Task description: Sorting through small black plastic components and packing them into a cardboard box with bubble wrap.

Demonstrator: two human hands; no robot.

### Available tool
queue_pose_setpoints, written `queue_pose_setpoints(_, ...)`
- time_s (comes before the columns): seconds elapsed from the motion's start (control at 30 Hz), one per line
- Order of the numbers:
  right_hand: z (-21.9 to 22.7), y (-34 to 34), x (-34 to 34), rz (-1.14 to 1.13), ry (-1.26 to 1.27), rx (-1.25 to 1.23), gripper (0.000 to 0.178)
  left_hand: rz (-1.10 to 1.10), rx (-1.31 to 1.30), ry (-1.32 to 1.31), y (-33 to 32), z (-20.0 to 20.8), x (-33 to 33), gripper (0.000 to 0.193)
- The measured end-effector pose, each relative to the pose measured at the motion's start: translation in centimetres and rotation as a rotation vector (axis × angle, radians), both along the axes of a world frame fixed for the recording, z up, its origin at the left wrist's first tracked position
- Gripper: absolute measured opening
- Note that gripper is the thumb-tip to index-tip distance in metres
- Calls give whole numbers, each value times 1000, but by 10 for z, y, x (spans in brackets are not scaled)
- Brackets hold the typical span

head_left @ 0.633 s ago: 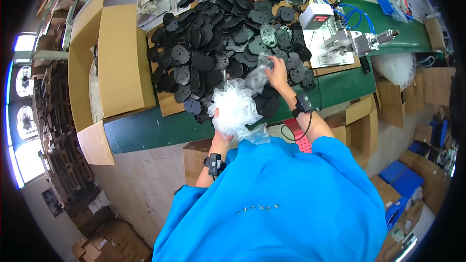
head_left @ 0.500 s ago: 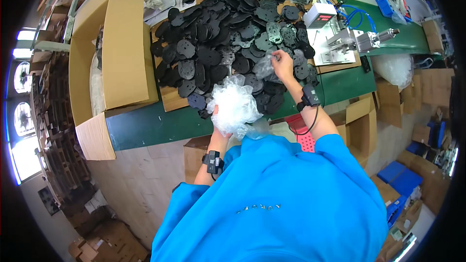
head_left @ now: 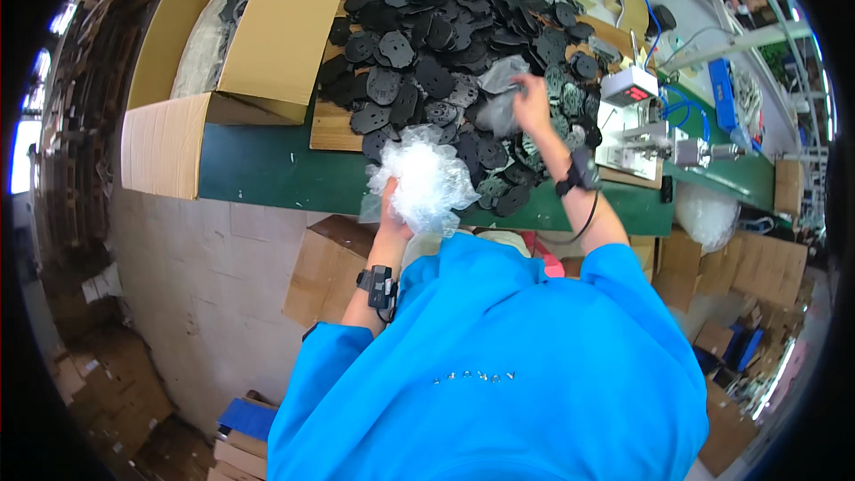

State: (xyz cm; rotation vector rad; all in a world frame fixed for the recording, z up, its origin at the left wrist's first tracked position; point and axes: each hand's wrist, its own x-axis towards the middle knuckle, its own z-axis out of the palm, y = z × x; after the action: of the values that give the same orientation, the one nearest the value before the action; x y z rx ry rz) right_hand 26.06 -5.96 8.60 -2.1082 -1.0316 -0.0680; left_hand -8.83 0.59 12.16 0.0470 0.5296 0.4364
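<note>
A crumpled bunch of clear plastic bags [head_left: 423, 180] sits in my left hand [head_left: 393, 210], whose fingers are closed and partly hidden beneath the plastic. To its right and farther off, my right hand [head_left: 532, 107] pinches a thin clear plastic bag [head_left: 499, 113]. That bag hangs over a large heap of flat, dark, rounded plates with holes [head_left: 434, 77]. The heap spreads over a wooden board [head_left: 332, 127] on the green table [head_left: 245, 165].
An open cardboard box [head_left: 280, 31] with dark plates inside stands on the table at the left. Right of the heap is a metal bench device with a white display box [head_left: 629, 86] and blue tubes [head_left: 684, 107]. Another cardboard box [head_left: 325, 274] lies below the table's front edge.
My head view has shifted, so the table sits differently in the picture. My right hand still pinches its plastic bag, which now hangs more spread out. My left hand keeps the bunch.
</note>
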Motion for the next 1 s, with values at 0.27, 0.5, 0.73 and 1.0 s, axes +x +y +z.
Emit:
queue_pose_setpoints(0.27, 27, 16, -65, 107, 40, -354, 62, 250, -90, -62, -18, -18, -35, 52)
queue_pose_setpoints(0.5, 4, 27, -12, 95, -154, -377, 15, 329, 554, 705, -29, -58, -106, 65)
queue_pose_setpoints(0.73, 17, 32, -2, 77, -116, -120, 12, -254, 1274, 1369, -1, -93, -117, 110)
queue_pose_setpoints(1.0, 61, 25, 34, -222, 472, 553, 13, -556, 1286, 1654, 11, -122, -91, 76)
